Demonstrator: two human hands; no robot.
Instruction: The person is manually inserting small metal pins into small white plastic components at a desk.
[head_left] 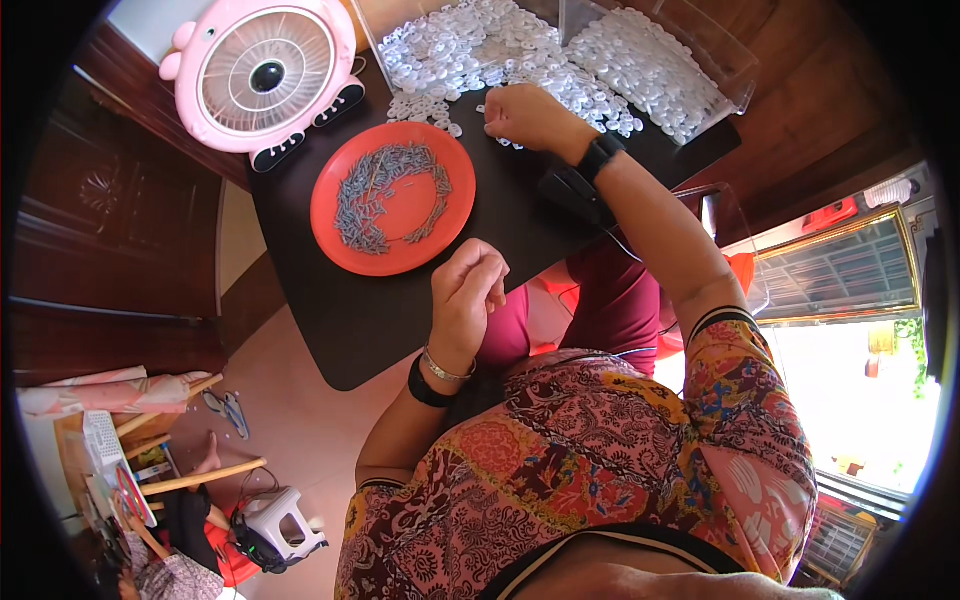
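My right hand (528, 116) reaches out over the black table (340, 320), fingers curled on the edge of a heap of small white plastic pieces (470, 50); whether it holds one I cannot tell. A black watch sits on that wrist. My left hand (468, 290) is closer to me, at the table's near edge, with its fingers loosely curled in; nothing shows in it. It hovers just beside an orange-red plate (330, 205) holding several small grey metal pieces (385, 190).
A pink round desk fan (262, 72) stands at the table's far left corner. A clear plastic box (720, 50) with more white pieces sits at the far right. Dark wooden furniture (110, 220) flanks the left; floor clutter lies lower left.
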